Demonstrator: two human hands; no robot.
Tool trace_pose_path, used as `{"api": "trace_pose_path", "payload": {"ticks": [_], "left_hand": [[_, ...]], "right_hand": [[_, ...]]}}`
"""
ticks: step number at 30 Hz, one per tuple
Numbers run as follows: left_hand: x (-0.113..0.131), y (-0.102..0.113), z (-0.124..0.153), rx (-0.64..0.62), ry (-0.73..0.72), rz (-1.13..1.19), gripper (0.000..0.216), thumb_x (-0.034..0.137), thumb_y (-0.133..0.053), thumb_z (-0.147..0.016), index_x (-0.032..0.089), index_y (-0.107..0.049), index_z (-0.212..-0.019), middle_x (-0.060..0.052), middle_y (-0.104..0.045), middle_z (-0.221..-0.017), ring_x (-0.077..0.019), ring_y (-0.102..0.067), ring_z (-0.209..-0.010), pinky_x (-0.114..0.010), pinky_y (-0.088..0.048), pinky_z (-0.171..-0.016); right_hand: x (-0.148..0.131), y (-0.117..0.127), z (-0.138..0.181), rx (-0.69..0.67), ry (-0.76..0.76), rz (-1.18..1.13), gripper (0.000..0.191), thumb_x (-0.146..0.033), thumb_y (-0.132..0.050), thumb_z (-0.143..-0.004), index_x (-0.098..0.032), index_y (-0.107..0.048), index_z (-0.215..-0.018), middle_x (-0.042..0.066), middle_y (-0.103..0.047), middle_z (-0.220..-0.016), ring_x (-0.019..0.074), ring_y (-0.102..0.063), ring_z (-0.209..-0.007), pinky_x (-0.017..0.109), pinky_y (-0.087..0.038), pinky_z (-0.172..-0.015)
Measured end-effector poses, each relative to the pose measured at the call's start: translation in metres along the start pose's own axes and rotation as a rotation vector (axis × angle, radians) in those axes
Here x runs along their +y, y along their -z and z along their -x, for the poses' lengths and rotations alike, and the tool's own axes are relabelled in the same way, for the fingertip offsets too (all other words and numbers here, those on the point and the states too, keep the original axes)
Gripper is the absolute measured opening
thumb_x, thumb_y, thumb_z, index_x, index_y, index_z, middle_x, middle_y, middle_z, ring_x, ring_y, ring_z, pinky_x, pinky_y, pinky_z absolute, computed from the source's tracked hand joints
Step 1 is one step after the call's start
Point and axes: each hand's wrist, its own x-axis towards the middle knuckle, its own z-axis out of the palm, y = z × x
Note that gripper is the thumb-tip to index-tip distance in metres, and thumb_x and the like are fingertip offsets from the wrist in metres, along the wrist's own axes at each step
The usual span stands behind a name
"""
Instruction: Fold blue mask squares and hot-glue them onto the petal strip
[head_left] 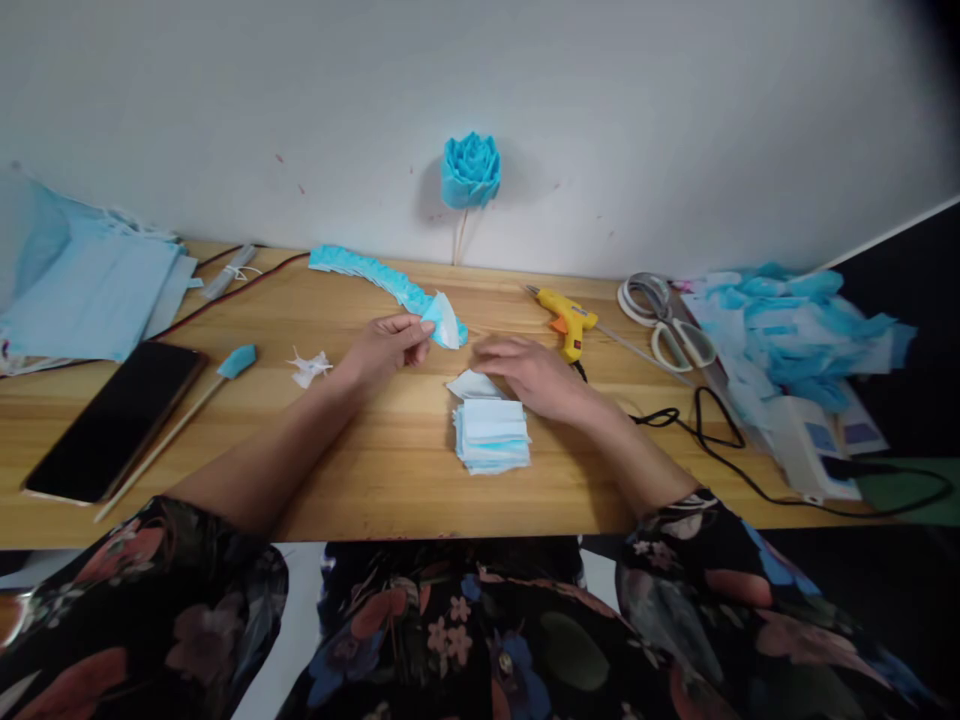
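My left hand pinches a small folded light-blue piece just above the wooden table, at the end of a curved row of folded blue pieces. My right hand lies palm down, fingers pressed on a loose white-blue square at the top of a stack of cut squares. A finished blue fabric rose on a stick leans against the wall behind.
A yellow glue gun with a black cord and white scissors lie to the right, next to a heap of blue scraps. At the left are a phone, a blue-tipped stick, and blue sheets.
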Motion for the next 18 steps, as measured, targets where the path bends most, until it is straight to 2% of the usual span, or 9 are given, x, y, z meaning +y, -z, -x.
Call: {"api": "trace_pose_path", "payload": {"ticks": [3,6,9,14,18], "left_hand": [[-0.001,0.001,0.0,-0.016,0.007,0.005,0.045,0.053,-0.084,-0.066,0.016,-0.06,-0.06,0.002,-0.056,-0.054,-0.0067,-0.045,-0.05,-0.022,-0.034,-0.051],[-0.003,0.002,-0.001,-0.012,0.005,0.002,0.044,0.052,-0.083,-0.069,0.016,-0.059,-0.06,0.002,-0.056,-0.054,-0.0067,-0.045,-0.05,-0.022,-0.034,-0.051],[-0.003,0.003,-0.001,-0.016,-0.004,-0.001,0.044,0.052,-0.082,-0.069,0.016,-0.059,-0.059,0.002,-0.056,-0.054,-0.0065,-0.046,-0.05,-0.022,-0.033,-0.051],[-0.002,0.002,0.0,-0.014,-0.008,-0.008,0.045,0.053,-0.084,-0.066,0.016,-0.059,-0.059,0.002,-0.056,-0.053,-0.0069,-0.044,-0.05,-0.023,-0.032,-0.051],[-0.001,0.001,0.001,-0.001,-0.015,-0.018,0.048,0.056,-0.084,-0.064,0.016,-0.057,-0.058,0.002,-0.055,-0.053,-0.0067,-0.044,-0.05,-0.023,-0.032,-0.051]], "right_hand": [[-0.001,0.003,0.001,0.002,-0.039,-0.033,0.045,-0.013,-0.035,-0.1,-0.022,-0.064,-0.133,0.007,-0.068,-0.137,0.0214,-0.062,-0.129,0.042,-0.05,-0.108],[-0.004,0.002,-0.003,0.0,-0.238,0.125,0.05,-0.016,-0.039,-0.099,-0.008,-0.047,-0.148,0.019,-0.062,-0.142,0.0306,-0.06,-0.131,0.049,-0.049,-0.108],[-0.005,0.0,-0.016,-0.036,-0.358,0.288,0.054,-0.014,-0.038,-0.098,0.002,-0.039,-0.15,0.027,-0.064,-0.136,0.0357,-0.06,-0.128,0.051,-0.047,-0.106],[0.013,0.002,-0.046,-0.054,-0.467,0.348,0.051,-0.006,-0.034,-0.096,0.002,-0.045,-0.144,0.025,-0.067,-0.131,0.0346,-0.061,-0.125,0.046,-0.045,-0.105],[0.024,0.0,-0.053,0.023,-0.458,0.351,0.049,-0.005,-0.035,-0.094,0.0,-0.05,-0.141,0.025,-0.066,-0.133,0.033,-0.06,-0.127,0.044,-0.044,-0.106]]}}
